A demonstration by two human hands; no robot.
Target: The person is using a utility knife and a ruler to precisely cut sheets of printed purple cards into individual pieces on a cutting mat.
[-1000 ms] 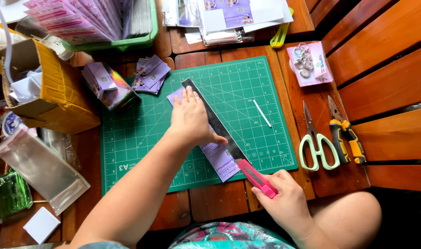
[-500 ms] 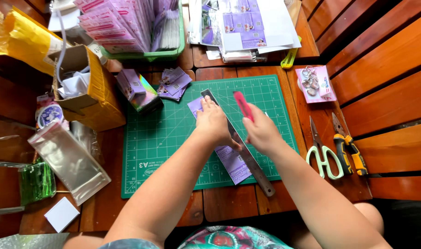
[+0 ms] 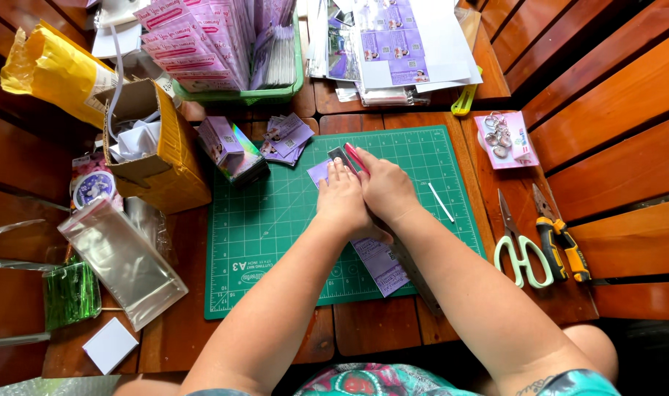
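Wooden slatted surface (image 3: 393, 334) w/ green cutting mat (image 3: 276, 235) at centre, head view. Purple printed strip (image 3: 382, 265) lay on the mat, running diagonally from upper centre toward the near edge, under a metal ruler (image 3: 415, 273) along its right side. Left hand (image 3: 343, 202) pressed flat, fingers extended, on the ruler & strip at their far end; not clenched. Right hand (image 3: 386, 187) was just beside it, touching, closed round a pink-handled craft knife (image 3: 356, 158) w/ its tip at the ruler's far end. On the mat, right of the hands: thin white stick (image 3: 442, 202). Off the mat, right: scissors (image 3: 521, 246) w/ pale green handles, yellow-handled pliers (image 3: 561, 238), pink card w/ key rings (image 3: 504, 139). Left of the hands: small purple cards (image 3: 287, 137), holographic box (image 3: 233, 150); further left, open cardboard box (image 3: 162, 158), clear cellophane bags (image 3: 122, 260), yellow mailer (image 3: 52, 70). Far edge: green tray (image 3: 276, 92) of pink-purple packets, printed sheets (image 3: 400, 44).
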